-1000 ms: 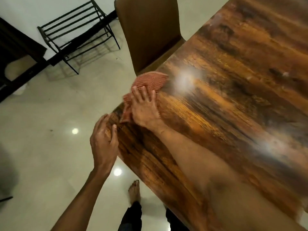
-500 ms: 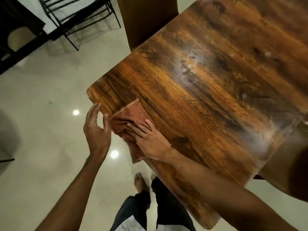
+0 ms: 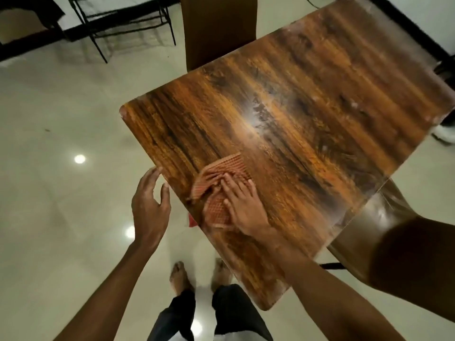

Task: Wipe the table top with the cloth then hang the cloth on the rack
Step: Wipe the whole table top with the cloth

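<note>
While we look down over the table, our left hand hangs just off its left edge, fingers spread and loosely curved, holding nothing; the fingertips reach about to the edge, though we cannot tell whether they touch it. Far beyond that hand, a black metal rack stands on the pale tiled floor. Just right of the left hand, the reddish checked cloth lies crumpled on the table beside that left edge, with a small corner of it drooping over the edge. Our right hand lies flat on the cloth, palm down, fingers stretched toward the left edge, pressing it to the wood without gripping it. Past the far edge a brown chair back stands against the table, and another brown chair sits at the near right corner.
</note>
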The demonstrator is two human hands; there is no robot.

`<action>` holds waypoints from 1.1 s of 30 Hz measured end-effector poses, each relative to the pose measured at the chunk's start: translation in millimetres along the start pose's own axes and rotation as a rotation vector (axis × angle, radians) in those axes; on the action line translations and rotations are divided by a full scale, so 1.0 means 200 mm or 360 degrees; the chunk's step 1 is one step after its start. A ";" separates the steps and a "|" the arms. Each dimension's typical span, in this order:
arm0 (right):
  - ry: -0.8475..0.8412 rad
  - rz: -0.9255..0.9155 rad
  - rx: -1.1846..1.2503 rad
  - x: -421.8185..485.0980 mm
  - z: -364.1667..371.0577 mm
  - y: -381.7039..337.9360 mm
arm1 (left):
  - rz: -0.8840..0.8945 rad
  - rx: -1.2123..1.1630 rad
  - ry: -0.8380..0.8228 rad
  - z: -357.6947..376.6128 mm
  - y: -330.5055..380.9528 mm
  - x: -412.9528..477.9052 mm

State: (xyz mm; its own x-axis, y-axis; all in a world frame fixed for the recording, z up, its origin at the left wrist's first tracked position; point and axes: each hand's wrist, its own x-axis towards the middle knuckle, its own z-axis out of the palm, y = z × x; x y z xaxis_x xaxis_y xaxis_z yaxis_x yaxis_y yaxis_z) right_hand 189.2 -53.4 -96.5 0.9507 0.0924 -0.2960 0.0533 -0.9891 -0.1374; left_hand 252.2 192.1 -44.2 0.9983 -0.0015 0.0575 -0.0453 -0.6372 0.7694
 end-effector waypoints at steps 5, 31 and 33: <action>0.0004 0.0249 0.0071 -0.05 -0.03 0.18 | -0.0062 -0.0002 0.0070 0.09 0.13 -0.15; 0.0173 0.0203 0.0120 -0.70 0.12 1.50 | -0.0342 0.0181 0.0244 0.62 0.66 -0.92; 0.0217 0.0241 0.0106 -0.76 0.16 1.33 | -0.0419 0.0156 0.0308 0.56 0.61 -1.01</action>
State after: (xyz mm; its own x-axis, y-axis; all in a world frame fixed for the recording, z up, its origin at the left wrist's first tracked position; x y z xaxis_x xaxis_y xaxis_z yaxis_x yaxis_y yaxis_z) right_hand 49.4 -326.9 -119.0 0.9791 -0.0774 -0.1878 -0.1091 -0.9803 -0.1645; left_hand 48.9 28.3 -33.9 0.9496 0.3134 -0.0080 0.2261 -0.6671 0.7098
